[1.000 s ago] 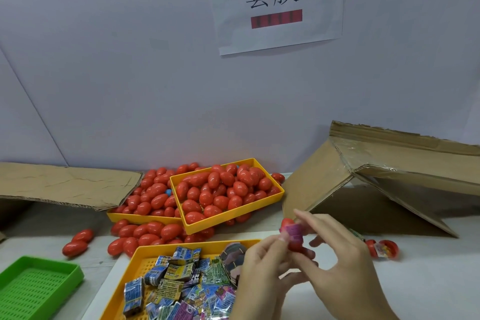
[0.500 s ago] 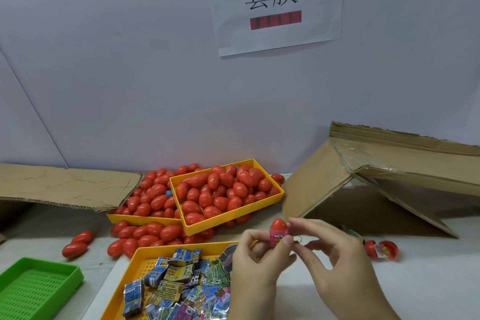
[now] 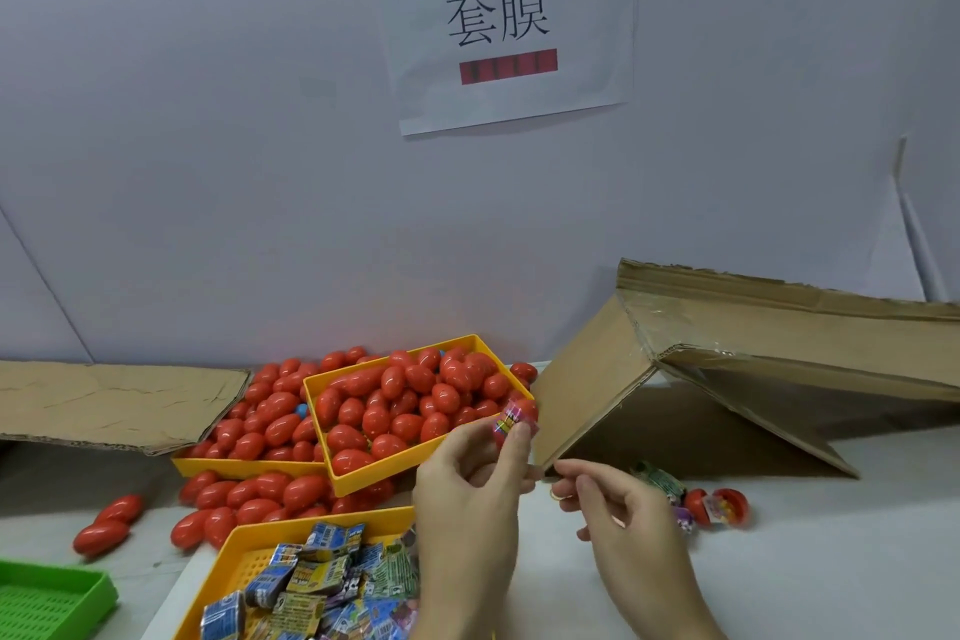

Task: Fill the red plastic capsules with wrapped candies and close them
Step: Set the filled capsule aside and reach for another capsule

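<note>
The left hand (image 3: pixel 470 489) is raised over the bench (image 3: pixel 831 561), and its grip is closed around a red capsule (image 3: pixel 514 424): the thumb and the fingertips pinch it at its lower part, so that the rounded red top stands above them. A piece of coloured wrapper shows on the side of this capsule, so it does not look fully closed. The right hand (image 3: pixel 628 525) is just beside the left one, a little lower, with the thumb and first finger brought together; whether something small is between them I cannot tell. Behind the hands, a yellow tray (image 3: pixel 415 470) full of red capsules lies partly over a second yellow tray (image 3: pixel 244 467), and more capsules lie loose on the bench in front of and to the left of both trays. Near the front edge, a third yellow tray (image 3: pixel 249 546) carries many wrapped candies (image 3: pixel 317 582). A green tray (image 3: pixel 57 603) is at the lower left corner. To the right of the right hand, an open capsule (image 3: pixel 719 507) with some wrappers lies on the bench, in front of a folded cardboard box (image 3: pixel 753 359). A flat cardboard sheet (image 3: pixel 104 400) lies at the left, and a paper sign (image 3: pixel 511 21) hangs on the wall.
</note>
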Tool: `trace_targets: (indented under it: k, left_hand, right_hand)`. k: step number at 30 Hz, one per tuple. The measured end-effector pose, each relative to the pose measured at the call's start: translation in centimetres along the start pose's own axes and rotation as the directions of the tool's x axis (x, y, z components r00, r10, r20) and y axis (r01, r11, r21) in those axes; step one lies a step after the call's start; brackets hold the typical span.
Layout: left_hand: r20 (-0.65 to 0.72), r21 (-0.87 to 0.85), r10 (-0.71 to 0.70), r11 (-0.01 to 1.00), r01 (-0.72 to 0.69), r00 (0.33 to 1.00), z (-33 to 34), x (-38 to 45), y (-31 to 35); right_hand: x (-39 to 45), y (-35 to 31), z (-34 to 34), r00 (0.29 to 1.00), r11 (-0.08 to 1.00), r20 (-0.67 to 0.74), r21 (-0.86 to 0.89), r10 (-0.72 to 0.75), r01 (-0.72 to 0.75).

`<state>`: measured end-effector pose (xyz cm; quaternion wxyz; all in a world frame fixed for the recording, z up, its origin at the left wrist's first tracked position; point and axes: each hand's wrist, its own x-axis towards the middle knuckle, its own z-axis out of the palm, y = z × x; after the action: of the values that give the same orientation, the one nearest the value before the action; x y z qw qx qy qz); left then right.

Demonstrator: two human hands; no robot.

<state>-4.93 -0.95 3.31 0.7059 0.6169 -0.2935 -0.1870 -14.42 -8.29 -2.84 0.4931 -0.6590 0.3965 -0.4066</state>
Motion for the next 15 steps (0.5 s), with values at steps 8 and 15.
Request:
trace_targets:
  k: [8,15]
  left_hand:
    - [0.284,0.143,-0.255,0.964,0.222,0.924,10.7,8.2,4.8]
    - [0.457,0.117,-0.250,0.968,0.221,0.854,15.5,9.4,5.8]
  right_hand:
    - [0.1,0.3,0.1,0.999,0.999,0.010,-0.013,0.042,-0.042]
    - [0.3,0.2,-0.1,0.999,0.995,0.003,-0.091,0.033,-0.032]
